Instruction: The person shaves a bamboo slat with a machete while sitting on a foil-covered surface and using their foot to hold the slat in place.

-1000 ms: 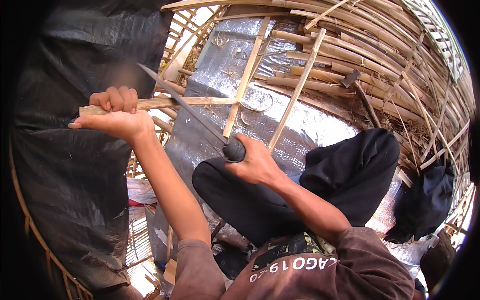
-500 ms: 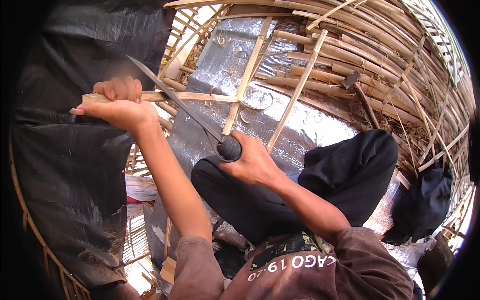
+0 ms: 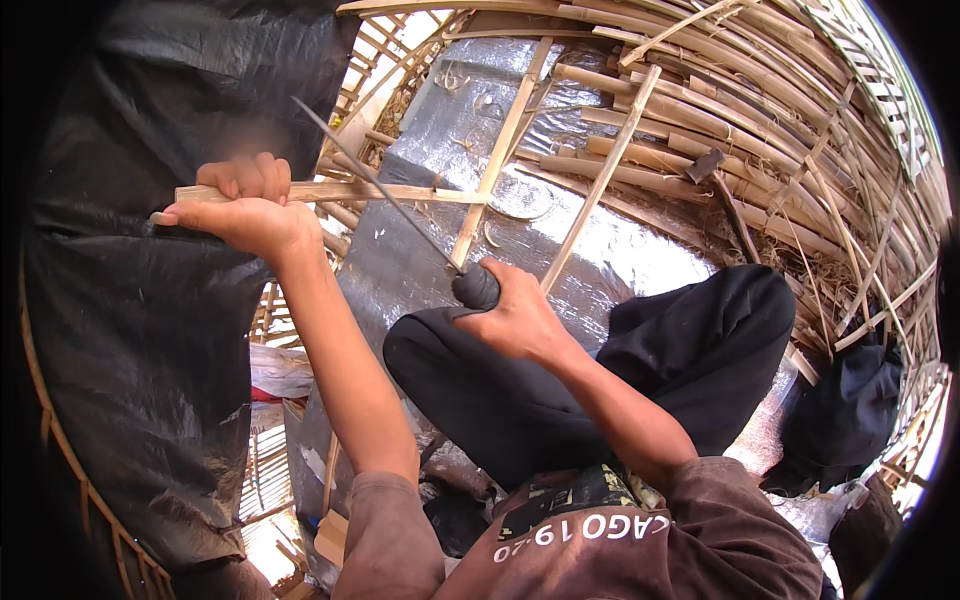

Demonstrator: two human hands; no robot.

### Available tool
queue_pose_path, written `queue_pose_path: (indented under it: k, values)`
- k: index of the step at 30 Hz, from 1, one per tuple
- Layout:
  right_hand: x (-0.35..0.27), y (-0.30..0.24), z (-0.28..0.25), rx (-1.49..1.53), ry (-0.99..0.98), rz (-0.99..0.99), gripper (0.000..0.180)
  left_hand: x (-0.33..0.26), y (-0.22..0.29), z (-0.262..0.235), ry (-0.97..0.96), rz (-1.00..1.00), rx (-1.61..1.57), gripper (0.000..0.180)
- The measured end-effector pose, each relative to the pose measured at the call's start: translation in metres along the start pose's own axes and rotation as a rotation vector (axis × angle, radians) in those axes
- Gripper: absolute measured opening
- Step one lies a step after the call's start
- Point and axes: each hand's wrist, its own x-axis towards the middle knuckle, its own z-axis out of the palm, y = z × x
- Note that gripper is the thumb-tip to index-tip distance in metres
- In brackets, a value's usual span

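My left hand is closed round the left end of a pale bamboo strip. The strip extends rightward, and its far end meets a long light stick in the picture. In my right hand is the black wrapped handle of a long knife. Its thin blade slants up to the left and crosses over the strip, seen almost edge-on. Whether blade and strip touch, I cannot tell. Under the strip's right end lies a silvery-grey sheet with curled shavings.
Another long stick slants beside my right hand. Split bamboo lengths are piled at the upper right, with a dark-headed hammer-like tool on them. Black sheeting hangs at the left. My crossed legs are close below.
My right hand has shifted slightly right and up. The knife has turned, so its blade looks thinner and its tip lies further right. My left hand keeps hold of the strip.
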Motion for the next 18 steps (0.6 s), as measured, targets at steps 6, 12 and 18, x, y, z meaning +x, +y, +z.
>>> queue_pose_path:
  k: [6, 12, 18]
  values:
    - [0.015, 0.049, 0.007, -0.152, 0.008, 0.105, 0.047, 0.005, 0.001, -0.015, 0.032, 0.009, 0.000, 0.075]
    - [0.028, 0.071, 0.003, -0.252, 0.091, 0.187, 0.048, 0.007, -0.009, -0.009, 0.043, -0.019, -0.013, 0.072]
    - [0.002, 0.009, 0.000, -0.011, 0.012, 0.025, 0.045, 0.002, -0.007, 0.010, 0.015, 0.020, 0.028, 0.074]
